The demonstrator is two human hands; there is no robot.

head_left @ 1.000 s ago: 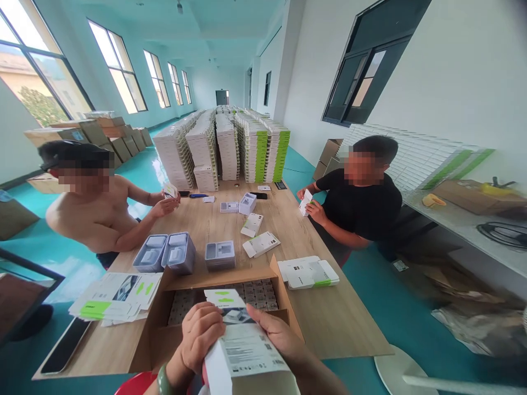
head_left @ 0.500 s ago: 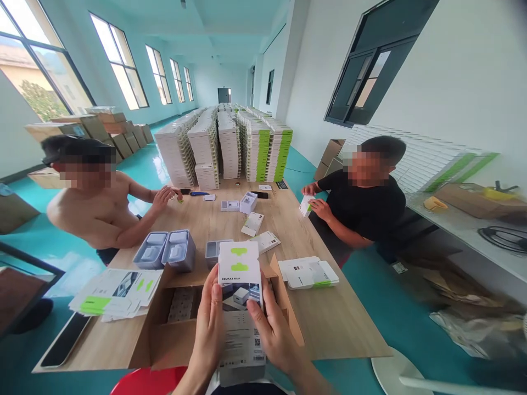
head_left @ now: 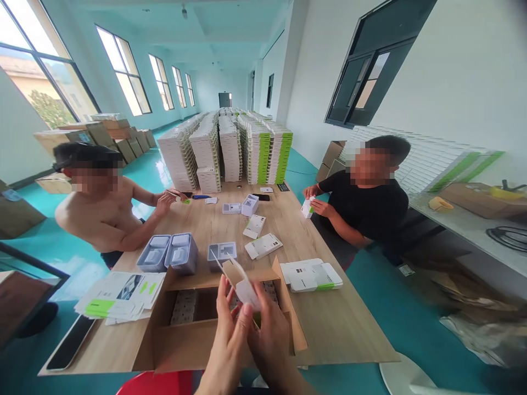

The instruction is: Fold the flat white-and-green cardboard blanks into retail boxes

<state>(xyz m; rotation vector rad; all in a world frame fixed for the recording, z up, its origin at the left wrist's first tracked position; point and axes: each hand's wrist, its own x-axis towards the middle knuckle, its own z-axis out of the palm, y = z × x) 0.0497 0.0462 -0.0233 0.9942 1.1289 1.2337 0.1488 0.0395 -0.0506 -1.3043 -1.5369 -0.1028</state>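
- Far left of the tabletop [head_left: 329,329]: a dark phone-like slab [head_left: 69,343] lies at the edge, beside a loose pile of flat, unfolded white-and-green box sleeves [head_left: 119,293]; lying flat, they stack within arm's reach.
- Behind the pile: grey plastic insert trays [head_left: 168,253] sit open side up, so contents can drop in. A co-worker's hand [head_left: 167,200] works at the tabletop's left side.
- Centre, near edge: an open cardboard carton [head_left: 193,329], flaps out, shows rows of small packed items inside; it sits directly under the person's hands.
- Left hand [head_left: 226,329]: grip closed on the small white box [head_left: 241,282], fingers up its left side.
- Right hand [head_left: 269,334]: grip pinching the same box from the right; the box is held tilted, above the carton, one flap sticking up.
- Right of the carton: more flat sleeves [head_left: 313,274]. A co-worker in a black shirt [head_left: 370,206] holds another small box.
- Far end: tall stacks of finished boxes [head_left: 230,148].
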